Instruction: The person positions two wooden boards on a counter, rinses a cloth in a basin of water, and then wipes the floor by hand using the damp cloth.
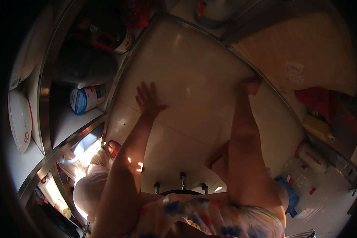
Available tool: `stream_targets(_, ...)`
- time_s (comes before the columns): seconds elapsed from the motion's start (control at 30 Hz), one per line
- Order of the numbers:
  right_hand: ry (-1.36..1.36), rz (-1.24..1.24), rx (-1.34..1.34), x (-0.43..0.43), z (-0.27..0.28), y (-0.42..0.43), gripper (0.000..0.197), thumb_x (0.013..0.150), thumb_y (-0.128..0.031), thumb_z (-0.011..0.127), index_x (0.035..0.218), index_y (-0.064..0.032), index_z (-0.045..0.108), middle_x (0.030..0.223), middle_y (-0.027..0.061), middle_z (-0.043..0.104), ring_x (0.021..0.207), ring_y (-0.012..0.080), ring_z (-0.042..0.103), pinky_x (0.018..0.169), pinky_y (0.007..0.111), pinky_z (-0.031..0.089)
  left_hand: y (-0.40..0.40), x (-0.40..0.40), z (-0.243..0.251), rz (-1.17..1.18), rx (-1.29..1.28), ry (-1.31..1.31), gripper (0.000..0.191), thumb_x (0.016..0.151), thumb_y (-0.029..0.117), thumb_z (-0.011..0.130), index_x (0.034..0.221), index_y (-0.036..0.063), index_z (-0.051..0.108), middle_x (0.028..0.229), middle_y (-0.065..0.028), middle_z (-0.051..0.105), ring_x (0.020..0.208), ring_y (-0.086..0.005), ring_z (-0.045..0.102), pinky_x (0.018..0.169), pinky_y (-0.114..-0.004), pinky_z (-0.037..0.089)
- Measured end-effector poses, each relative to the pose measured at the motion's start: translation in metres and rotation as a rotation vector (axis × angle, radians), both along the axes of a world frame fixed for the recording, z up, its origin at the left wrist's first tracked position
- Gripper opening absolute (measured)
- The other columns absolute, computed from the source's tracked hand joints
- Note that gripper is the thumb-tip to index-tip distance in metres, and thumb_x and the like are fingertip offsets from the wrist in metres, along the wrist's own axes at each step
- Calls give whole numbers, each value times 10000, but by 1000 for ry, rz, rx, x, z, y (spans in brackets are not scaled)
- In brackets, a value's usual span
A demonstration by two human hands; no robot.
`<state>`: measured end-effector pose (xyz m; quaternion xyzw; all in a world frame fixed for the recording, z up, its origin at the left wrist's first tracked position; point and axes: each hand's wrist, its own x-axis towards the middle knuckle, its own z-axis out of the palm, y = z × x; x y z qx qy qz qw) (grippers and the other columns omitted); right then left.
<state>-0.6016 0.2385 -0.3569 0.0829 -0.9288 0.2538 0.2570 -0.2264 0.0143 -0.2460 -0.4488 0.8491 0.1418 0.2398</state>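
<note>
My left hand reaches out over the tiled floor, its fingers spread and nothing in it. Farther right, my right hand is dark and blurred beside the metal edge at the foot of the right-hand unit; its fingers cannot be made out, nor whether it holds anything. Below the arms are my knees, patterned clothing and a red shoe at the left. Another red shoe shows beside the right forearm.
Metal-framed shelves at left hold a blue-lidded tub, a dark rounded container and a white package. At right lie a large brown package, a red item and clear plastic bottles. Caster wheels stand below.
</note>
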Motion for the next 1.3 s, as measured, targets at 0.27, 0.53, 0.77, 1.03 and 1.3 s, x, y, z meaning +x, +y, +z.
stream_targets(0.27,-376,194,-730,64,71,-126,233,901,-159,390,858,4,551,803,67,548,715,155,469,686,271,385,-2,-2,10,59,67,27,1243,564,555,764,1452,227,-43,1487,-175,-143,1370,-388,-95,1078,-540,131)
stream_targets(0.53,-358,496,-605,85,69,-168,130,849,-107,458,771,-38,537,773,40,521,703,175,442,686,266,361,-4,5,12,102,108,69,1223,566,505,784,1454,215,-5,1488,-171,-148,1367,-395,-107,1086,-540,65)
stream_targets(0.77,-272,842,-23,120,48,-171,519,677,82,545,1169,-82,569,1288,85,495,1216,270,431,1034,416,317,-5,3,14,115,122,72,1230,557,488,796,1455,213,1,1489,-173,-142,1366,-398,-107,1086,-540,63)
stream_targets(1.03,-357,1036,-68,219,64,-155,463,686,61,541,1122,-84,598,1225,85,544,1197,265,451,1021,449,320,-4,6,10,71,93,86,1259,552,521,787,1453,210,-36,1483,-182,-158,1361,-414,-105,1072,-557,93)
stream_targets(1.3,-871,1157,-564,253,81,-133,459,730,147,446,1103,-72,600,1195,118,561,1126,236,524,982,383,394,-6,-6,15,43,96,-47,1265,567,566,763,1448,204,-68,1482,-182,-164,1363,-411,-97,1080,-533,110)
